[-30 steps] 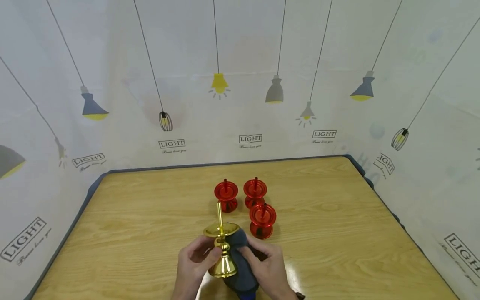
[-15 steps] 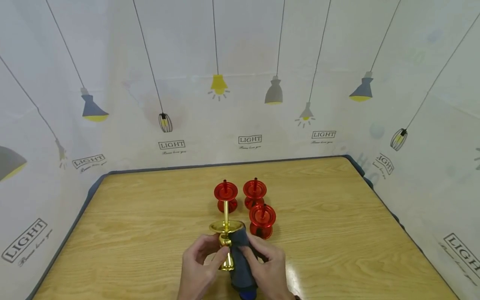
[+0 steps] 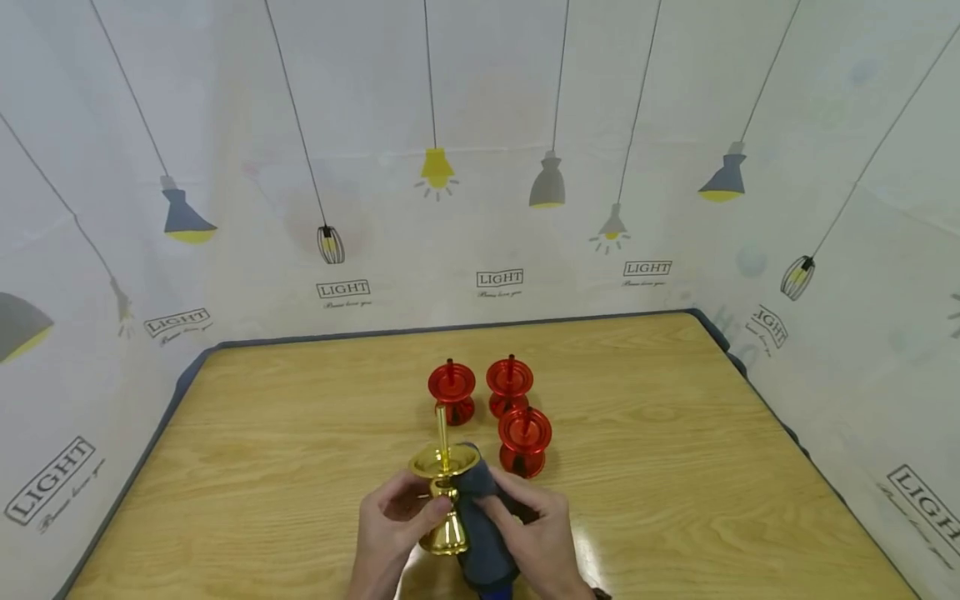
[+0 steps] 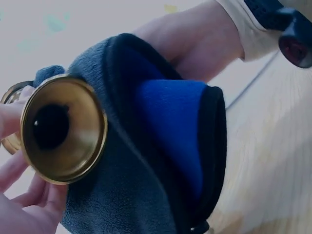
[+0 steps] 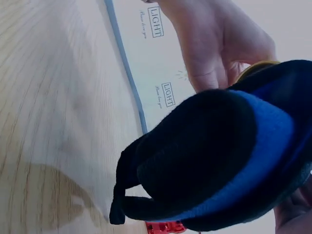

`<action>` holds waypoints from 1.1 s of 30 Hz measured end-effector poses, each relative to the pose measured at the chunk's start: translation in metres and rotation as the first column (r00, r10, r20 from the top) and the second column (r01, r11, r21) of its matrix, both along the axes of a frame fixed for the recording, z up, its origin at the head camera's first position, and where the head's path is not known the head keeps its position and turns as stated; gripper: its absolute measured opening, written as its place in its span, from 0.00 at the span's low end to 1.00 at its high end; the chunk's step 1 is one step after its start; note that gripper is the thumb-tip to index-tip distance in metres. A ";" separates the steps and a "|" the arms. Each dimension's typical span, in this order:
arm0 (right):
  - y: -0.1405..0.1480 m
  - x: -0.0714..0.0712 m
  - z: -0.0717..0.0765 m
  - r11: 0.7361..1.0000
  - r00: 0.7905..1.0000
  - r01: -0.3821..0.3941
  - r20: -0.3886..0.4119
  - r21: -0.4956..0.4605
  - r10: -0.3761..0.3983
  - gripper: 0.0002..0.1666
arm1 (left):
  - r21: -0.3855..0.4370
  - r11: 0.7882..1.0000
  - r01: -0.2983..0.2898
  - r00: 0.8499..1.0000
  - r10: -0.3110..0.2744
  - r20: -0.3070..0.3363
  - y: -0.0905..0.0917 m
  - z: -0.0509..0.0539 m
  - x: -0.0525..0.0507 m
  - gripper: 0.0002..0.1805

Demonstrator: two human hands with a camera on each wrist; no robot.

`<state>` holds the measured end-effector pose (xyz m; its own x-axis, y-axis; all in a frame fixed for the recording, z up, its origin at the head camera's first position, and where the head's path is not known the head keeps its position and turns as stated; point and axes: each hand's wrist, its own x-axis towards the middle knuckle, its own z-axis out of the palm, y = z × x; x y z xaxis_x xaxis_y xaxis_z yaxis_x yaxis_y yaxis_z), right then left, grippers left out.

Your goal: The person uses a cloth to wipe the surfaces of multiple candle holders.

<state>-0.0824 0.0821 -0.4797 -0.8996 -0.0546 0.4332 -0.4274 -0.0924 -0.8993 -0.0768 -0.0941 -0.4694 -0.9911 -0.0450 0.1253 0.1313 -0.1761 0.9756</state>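
A shiny gold candlestick (image 3: 447,533) with a wide dish and thin upright spike is held off the table, tilted slightly. My left hand (image 3: 384,527) grips its stem, thumb in front. In the left wrist view the candlestick's hollow base (image 4: 87,141) faces the camera. My right hand (image 3: 546,533) pinches a dark grey-blue cloth (image 3: 486,537) with a bright blue inner side, and the cloth lies against the candlestick's right side. Folded cloth (image 5: 195,146) fills much of the right wrist view. Fingers behind the cloth are hidden.
Beyond the hands, three red candlesticks stand upright on the wooden table (image 3: 285,433): one at back left (image 3: 452,385), one at back right (image 3: 510,382), and one nearer (image 3: 525,433). A white sheet printed with lamps (image 3: 405,292) surrounds the table's back and sides.
The gold candlestick swung right and more upright with my left hand, then came back left and tilted again. The cloth stays in my right hand; the red candlesticks have not moved.
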 end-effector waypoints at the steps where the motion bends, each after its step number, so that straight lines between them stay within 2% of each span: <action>1: 0.001 0.001 0.000 1.000 1.000 -0.009 0.018 -0.007 0.009 0.21 | -0.001 1.000 0.023 1.000 -0.023 -0.005 -0.002 -0.001 0.000 0.11; 3: 0.002 0.001 0.000 1.000 0.999 -0.020 0.050 -0.017 0.020 0.22 | -0.007 0.998 0.058 0.998 -0.058 -0.011 -0.004 -0.002 0.001 0.09; 5: 0.002 0.002 0.000 0.999 0.996 -0.023 0.084 -0.029 0.026 0.21 | -0.005 0.998 0.064 0.998 -0.064 -0.003 -0.005 -0.002 0.002 0.11; 7: 0.002 0.002 0.000 0.999 0.994 -0.011 0.111 -0.035 0.014 0.21 | -0.020 0.999 0.038 0.999 -0.039 -0.011 -0.003 -0.002 0.003 0.12; 10: 0.001 0.001 0.001 0.999 0.994 0.028 0.102 -0.026 -0.025 0.21 | -0.067 0.997 -0.032 0.997 0.027 -0.068 0.003 -0.001 0.004 0.11; 13: -0.001 0.001 0.000 0.995 0.995 0.095 0.023 0.002 -0.095 0.21 | -0.161 0.982 -0.100 0.986 0.077 -0.145 0.010 0.000 0.003 0.08; 14: -0.002 0.000 0.000 0.993 0.993 0.118 -0.017 0.016 -0.118 0.20 | -0.188 0.975 -0.119 0.984 0.091 -0.153 0.012 0.001 0.003 0.08; 18: -0.004 0.000 -0.004 0.978 0.969 0.196 -0.171 0.077 -0.181 0.22 | -0.271 0.946 -0.179 0.982 0.154 -0.111 0.016 0.004 0.003 0.12; 21: -0.004 0.000 -0.006 0.977 0.960 0.189 -0.229 0.101 -0.162 0.22 | -0.260 0.947 -0.189 0.982 0.180 -0.058 0.014 0.006 0.003 0.13; 22: -0.004 0.000 -0.006 0.980 0.963 0.174 -0.227 0.099 -0.148 0.22 | -0.244 0.952 -0.184 0.983 0.177 -0.050 0.013 0.006 0.003 0.15; 24: -0.003 0.000 -0.004 0.988 0.979 0.132 -0.169 0.083 -0.117 0.22 | -0.206 0.965 -0.165 0.986 0.159 -0.046 0.010 0.006 0.002 0.16; 27: 0.000 0.001 -0.001 0.997 0.998 0.065 -0.021 0.047 -0.064 0.21 | -0.147 0.984 -0.105 0.991 0.092 -0.093 0.005 0.002 0.002 0.14; 30: 0.003 0.003 0.002 0.999 0.992 0.032 0.119 0.014 -0.033 0.21 | -0.103 0.995 0.005 0.987 -0.022 -0.161 -0.002 -0.003 0.001 0.09; 33: 0.005 0.004 0.002 1.000 0.985 0.022 0.169 0.002 -0.022 0.21 | -0.059 0.992 0.113 0.977 -0.122 -0.177 -0.008 -0.007 0.000 0.10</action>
<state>-0.0788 0.0867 -0.4774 -0.9607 -0.0342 0.2753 -0.2717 -0.0849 -0.9586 -0.0767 -0.1019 -0.4762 -0.9500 0.0806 0.3015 0.2870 -0.1536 0.9455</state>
